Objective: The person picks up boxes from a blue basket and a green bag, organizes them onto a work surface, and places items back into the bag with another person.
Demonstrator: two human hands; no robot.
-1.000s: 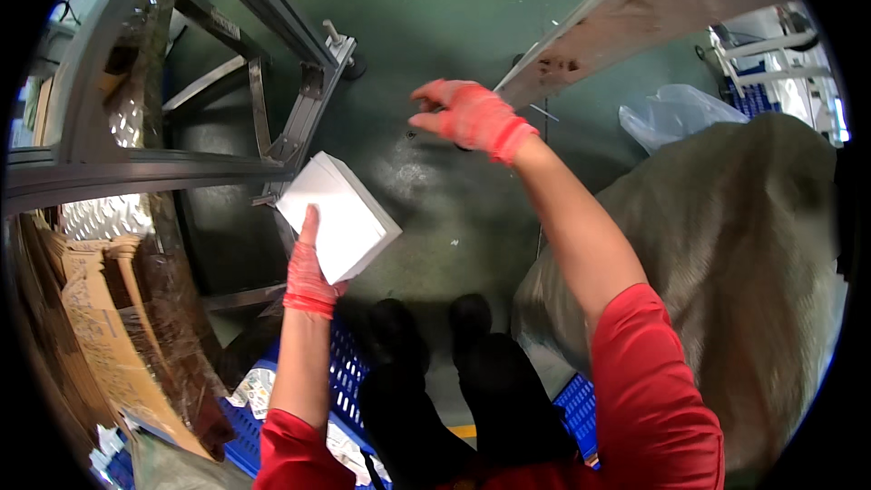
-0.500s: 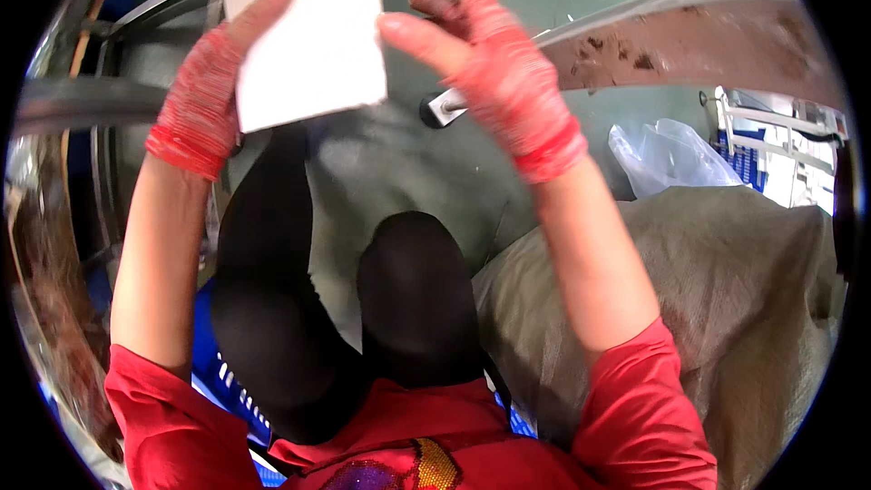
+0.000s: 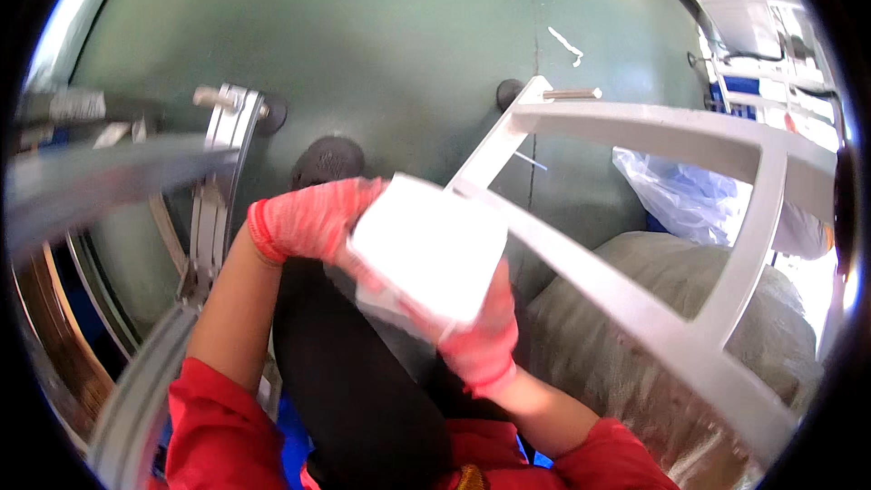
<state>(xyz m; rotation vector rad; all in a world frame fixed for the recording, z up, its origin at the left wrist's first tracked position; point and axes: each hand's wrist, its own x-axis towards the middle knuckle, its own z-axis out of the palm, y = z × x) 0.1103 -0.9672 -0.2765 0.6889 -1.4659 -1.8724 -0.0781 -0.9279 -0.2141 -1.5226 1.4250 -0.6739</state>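
Observation:
A white rectangular block (image 3: 431, 249), perhaps a small box or a stack of sheets, is held tilted above my lap. On its left side my left hand (image 3: 319, 220), in a red-and-white knit glove with bare fingertips, grips the edge. My right hand (image 3: 481, 340), gloved the same way, closes round the near right corner. The block hides most of the fingers, and motion blurs its near edge. Both hands are closed on this one thing.
Pale metal framework (image 3: 626, 308) runs along my right, and a metal rail (image 3: 213, 209) stands at left. A grey-brown covered bulk (image 3: 762, 281) lies beyond the right framework, near a clear plastic bag (image 3: 680, 195). White scraps (image 3: 565, 45) lie on the green floor (image 3: 408, 27).
The white block has come down and toward me, turning and tilting. My right hand, apart from it before, now grips it too. The view has shifted, showing more floor and framework.

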